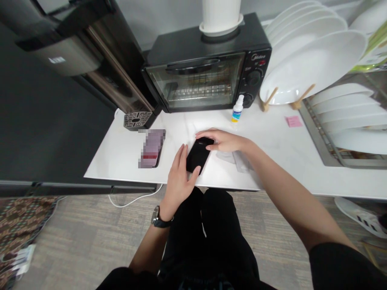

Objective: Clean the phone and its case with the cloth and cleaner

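Phone: black phone (198,155) flat on the white counter (272,137), near its front edge.
Left hand (179,177): fingers spread along the phone's near-left edge.
Right hand (225,140): fingertips pressing its far end, perhaps pinching.
Behind: small bottle (237,108), toaster oven (208,64).

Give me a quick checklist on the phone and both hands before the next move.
1. Phone flat on the counter: ok.
2. Left hand steadying its near end: ok.
3. Right hand on its far end: ok.
4. Screen clean: cannot tell.
5. Small bottle upright, apart from the hands: ok.
6. Clear film beneath the right wrist, free to lift: not ok.
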{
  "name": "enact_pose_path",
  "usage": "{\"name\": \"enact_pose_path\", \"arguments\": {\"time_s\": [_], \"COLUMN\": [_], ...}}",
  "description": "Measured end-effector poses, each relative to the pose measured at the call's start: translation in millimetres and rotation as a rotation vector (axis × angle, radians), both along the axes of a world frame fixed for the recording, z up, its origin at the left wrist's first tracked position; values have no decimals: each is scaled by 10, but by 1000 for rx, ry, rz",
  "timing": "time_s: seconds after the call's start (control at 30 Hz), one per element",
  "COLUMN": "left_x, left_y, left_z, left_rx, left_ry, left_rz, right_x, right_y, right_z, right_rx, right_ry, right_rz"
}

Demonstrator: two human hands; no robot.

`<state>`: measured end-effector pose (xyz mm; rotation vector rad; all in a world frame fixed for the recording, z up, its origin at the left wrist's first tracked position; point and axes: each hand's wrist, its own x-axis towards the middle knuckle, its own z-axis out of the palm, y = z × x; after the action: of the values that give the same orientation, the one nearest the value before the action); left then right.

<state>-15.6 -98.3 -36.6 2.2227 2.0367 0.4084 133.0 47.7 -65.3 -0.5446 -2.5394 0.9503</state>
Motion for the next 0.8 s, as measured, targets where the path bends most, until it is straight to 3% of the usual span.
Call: {"name": "enact_pose_path", "arguments": {"time_s": [0.37, 0.8], "left_x": [-86, -43], "left_y": [-4, -21], "left_z": [-160, -125], "left_rx": [-67, -64], "left_ry": [-5, 23], "left_rz": [-29, -16], "right_x": [-110, -131], "right_y": [-33, -9], "right_z": [-26, -68], "right_rx": [72, 90], "right_ry": [28, 15], "right_rz": [-88, -65]}}
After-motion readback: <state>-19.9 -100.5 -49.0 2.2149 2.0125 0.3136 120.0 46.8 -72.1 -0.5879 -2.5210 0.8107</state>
